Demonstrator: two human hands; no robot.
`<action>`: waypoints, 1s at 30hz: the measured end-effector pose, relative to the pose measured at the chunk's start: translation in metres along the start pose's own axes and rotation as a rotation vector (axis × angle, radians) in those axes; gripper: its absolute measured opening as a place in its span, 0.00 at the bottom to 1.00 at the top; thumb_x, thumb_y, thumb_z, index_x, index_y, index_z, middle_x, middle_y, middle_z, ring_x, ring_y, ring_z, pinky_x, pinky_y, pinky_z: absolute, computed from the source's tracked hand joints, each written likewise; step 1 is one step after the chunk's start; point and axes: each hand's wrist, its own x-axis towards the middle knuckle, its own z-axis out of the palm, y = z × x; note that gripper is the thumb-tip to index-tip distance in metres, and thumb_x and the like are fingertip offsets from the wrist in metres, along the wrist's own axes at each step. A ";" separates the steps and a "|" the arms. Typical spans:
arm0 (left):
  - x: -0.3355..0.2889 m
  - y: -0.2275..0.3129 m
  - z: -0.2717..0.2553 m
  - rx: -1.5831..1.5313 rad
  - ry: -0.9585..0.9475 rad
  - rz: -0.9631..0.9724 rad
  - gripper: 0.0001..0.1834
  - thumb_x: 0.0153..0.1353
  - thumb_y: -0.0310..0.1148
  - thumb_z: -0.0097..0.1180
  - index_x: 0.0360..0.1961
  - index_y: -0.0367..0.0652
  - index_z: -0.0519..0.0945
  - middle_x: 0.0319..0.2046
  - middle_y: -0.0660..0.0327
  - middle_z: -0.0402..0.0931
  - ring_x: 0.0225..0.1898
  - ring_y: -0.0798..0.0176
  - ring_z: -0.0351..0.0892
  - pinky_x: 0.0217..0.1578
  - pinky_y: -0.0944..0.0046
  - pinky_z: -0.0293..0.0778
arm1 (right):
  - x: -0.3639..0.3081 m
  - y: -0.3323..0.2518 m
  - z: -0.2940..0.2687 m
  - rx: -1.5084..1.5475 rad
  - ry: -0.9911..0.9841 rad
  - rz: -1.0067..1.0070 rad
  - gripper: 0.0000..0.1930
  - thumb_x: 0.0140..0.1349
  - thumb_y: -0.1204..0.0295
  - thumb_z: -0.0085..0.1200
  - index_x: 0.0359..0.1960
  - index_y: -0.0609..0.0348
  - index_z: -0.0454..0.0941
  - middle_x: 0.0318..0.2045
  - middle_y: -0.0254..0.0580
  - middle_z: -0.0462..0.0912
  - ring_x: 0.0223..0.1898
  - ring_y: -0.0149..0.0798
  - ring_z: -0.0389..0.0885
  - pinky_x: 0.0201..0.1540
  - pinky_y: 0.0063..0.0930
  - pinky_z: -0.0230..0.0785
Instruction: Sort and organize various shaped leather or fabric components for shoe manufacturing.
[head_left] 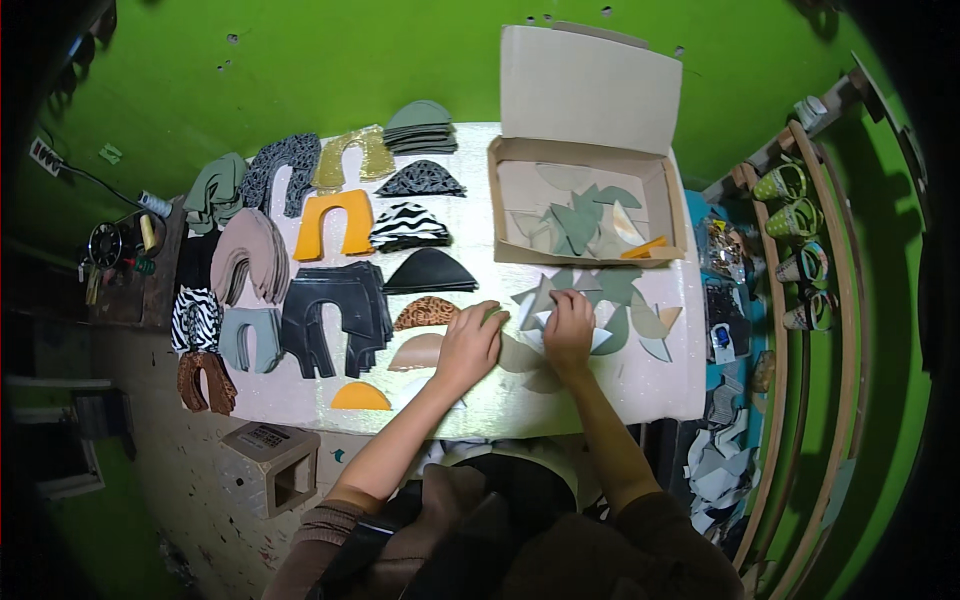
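Observation:
My left hand is over the middle of the table, its fingers curled in, with a sliver of green showing at the fingertips. Beside it lie a leopard-print half-moon piece and a tan half-moon piece. My right hand is on a loose spread of grey-green cut pieces, fingers bent and closed at the pile; what they pinch is hidden. Behind the spread, an open cardboard box holds more grey-green, pale and orange pieces.
To the left stand stacks of U-shaped pieces: black, orange, pink-beige and zebra-print. Several half-moon stacks, such as black, lie nearer the middle. A wooden rack with sandals is at the right; a cardboard carton is on the floor.

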 end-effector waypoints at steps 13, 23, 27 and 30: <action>-0.013 0.048 0.071 -0.031 -0.072 -0.324 0.18 0.52 0.31 0.52 0.45 0.37 0.74 0.44 0.49 0.70 0.46 0.46 0.70 0.49 0.54 0.65 | -0.002 0.072 -0.037 0.215 -0.301 0.041 0.08 0.50 0.73 0.55 0.32 0.62 0.78 0.29 0.46 0.77 0.35 0.48 0.76 0.39 0.34 0.67; -0.019 0.069 0.067 -0.382 0.164 -0.407 0.20 0.59 0.33 0.50 0.51 0.36 0.69 0.46 0.50 0.71 0.44 0.52 0.72 0.46 0.60 0.67 | 0.011 0.058 -0.075 0.835 -0.384 0.151 0.12 0.58 0.71 0.54 0.42 0.63 0.74 0.39 0.43 0.79 0.41 0.33 0.76 0.46 0.24 0.66; -0.026 0.071 0.059 -0.715 0.185 -0.504 0.22 0.61 0.34 0.50 0.54 0.35 0.68 0.46 0.54 0.73 0.41 0.64 0.74 0.41 0.68 0.70 | 0.006 0.043 -0.076 1.139 -0.461 0.195 0.13 0.59 0.73 0.53 0.44 0.65 0.72 0.40 0.40 0.78 0.44 0.30 0.74 0.47 0.21 0.65; -0.036 0.070 0.053 -0.811 0.128 -0.529 0.19 0.62 0.32 0.50 0.51 0.32 0.70 0.39 0.59 0.75 0.38 0.72 0.73 0.39 0.73 0.69 | -0.005 0.034 -0.070 1.058 -0.553 0.146 0.13 0.59 0.73 0.52 0.44 0.65 0.72 0.42 0.40 0.77 0.45 0.30 0.73 0.48 0.21 0.64</action>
